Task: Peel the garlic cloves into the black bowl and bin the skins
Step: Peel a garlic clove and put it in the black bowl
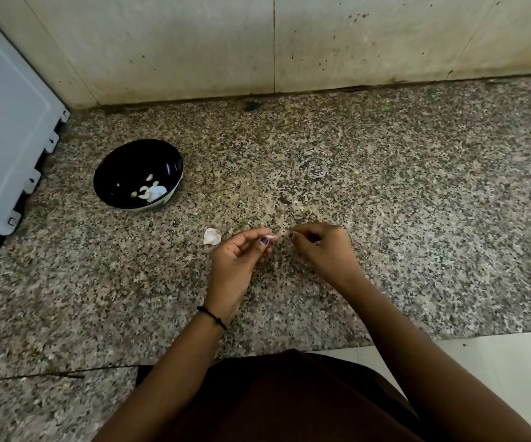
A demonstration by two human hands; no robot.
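near the worktop's left edge the bowl (120, 164) holds peeled cloves (145, 188). a loose skin (211, 236) lies mid-worktop. just right of it, the left hand (237, 253) pinches a clove (272, 238). the right hand (324, 250), fingers curled, pinches beside it; on what, i cannot tell.

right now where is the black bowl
In the head view the black bowl sits on the granite counter at left, beside the white appliance, beyond the left hand.

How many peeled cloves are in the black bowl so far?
4 peeled cloves, clustered low in the black bowl beside a white skin piece that may hide more.
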